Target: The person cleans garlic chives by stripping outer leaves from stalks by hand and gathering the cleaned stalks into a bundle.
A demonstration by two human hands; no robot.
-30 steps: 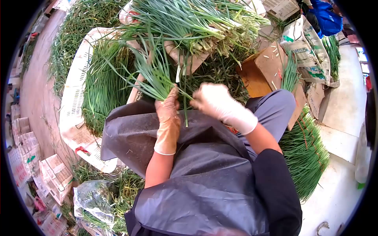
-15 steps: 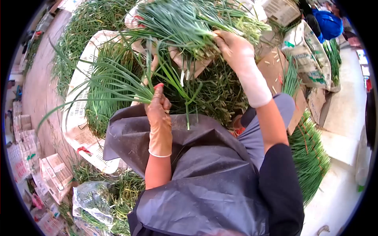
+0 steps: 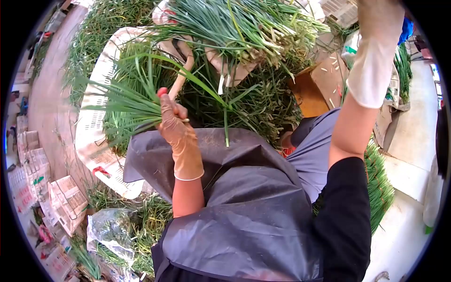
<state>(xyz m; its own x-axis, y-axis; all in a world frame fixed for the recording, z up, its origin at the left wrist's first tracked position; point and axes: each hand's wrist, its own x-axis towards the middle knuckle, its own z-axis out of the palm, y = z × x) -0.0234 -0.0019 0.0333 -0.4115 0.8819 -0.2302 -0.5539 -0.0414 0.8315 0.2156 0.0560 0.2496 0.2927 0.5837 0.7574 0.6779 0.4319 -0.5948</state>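
Note:
My left hand (image 3: 174, 120), in a thin glove with red showing at the thumb tip, is closed round a small bunch of chives (image 3: 124, 105). Their long leaves fan out leftward over a white plastic crate (image 3: 91, 136) that holds more chives. High at the right, my gloved right hand (image 3: 381, 21) is raised; its fingers are cut off by the frame edge, so what it holds, if anything, is hidden. In front of me lies a big heap of chives (image 3: 235, 26), pale stem ends to the right. One loose green stalk (image 3: 226, 129) reaches down to my dark apron (image 3: 244, 197).
Dark leaf scraps (image 3: 253, 103) lie beneath the heap. A cardboard box (image 3: 319, 87) stands beyond my knee, and bundled chives (image 3: 379, 188) rest at the right. A plastic bag (image 3: 110, 230) and trimmings lie at the lower left, near a wooden floor (image 3: 49, 98).
My right hand has left the stem ends of the heap and swung up and right. My left hand has shifted slightly left with its bunch, whose leaves are now blurred.

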